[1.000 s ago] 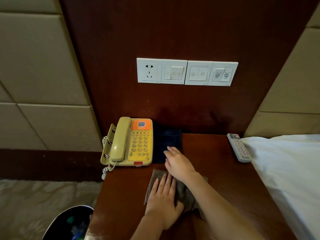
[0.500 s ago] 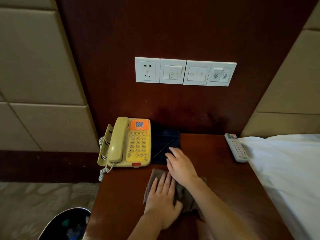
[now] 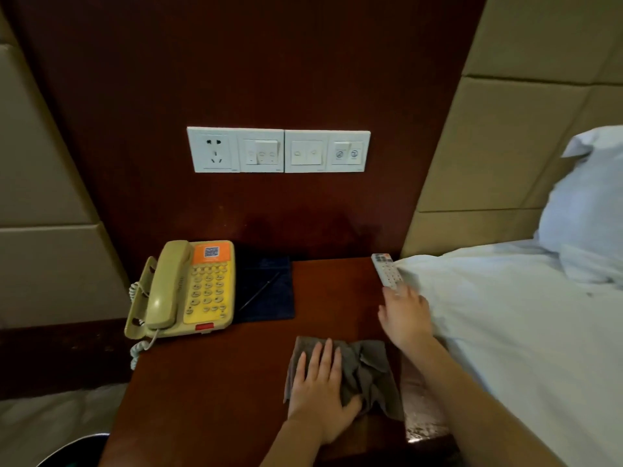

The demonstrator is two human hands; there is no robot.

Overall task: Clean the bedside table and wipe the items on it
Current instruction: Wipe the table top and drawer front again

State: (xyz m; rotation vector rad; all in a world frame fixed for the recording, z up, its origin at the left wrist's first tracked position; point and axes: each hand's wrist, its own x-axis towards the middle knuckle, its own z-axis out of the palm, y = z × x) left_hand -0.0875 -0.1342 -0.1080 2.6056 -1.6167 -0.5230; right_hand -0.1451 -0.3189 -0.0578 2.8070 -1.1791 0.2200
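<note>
Two hands: yours, both busy
Left hand (image 3: pixel 320 389): flat, fingers spread, pressing the cloth (image 3: pixel 364 372) onto the table (image 3: pixel 209 382); holding nothing
Right hand (image 3: pixel 406 315): fingertips touching the remote (image 3: pixel 386 271); grip not closed

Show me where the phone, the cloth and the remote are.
phone (image 3: pixel 205 291): head view, on its yellow keypad.
cloth (image 3: pixel 367 372): head view, on the bare crumpled part beside the left hand.
remote (image 3: pixel 386 269): head view, on its button face.

You'll see a white socket-and-switch panel (image 3: pixel 278 150) set in the dark wood wall panel (image 3: pixel 256 62) straight ahead. Padded beige wall panels (image 3: pixel 499 146) flank it on both sides. To your right lies a bed with a white sheet (image 3: pixel 526 332) and a white pillow (image 3: pixel 586 203) against the padding
</note>
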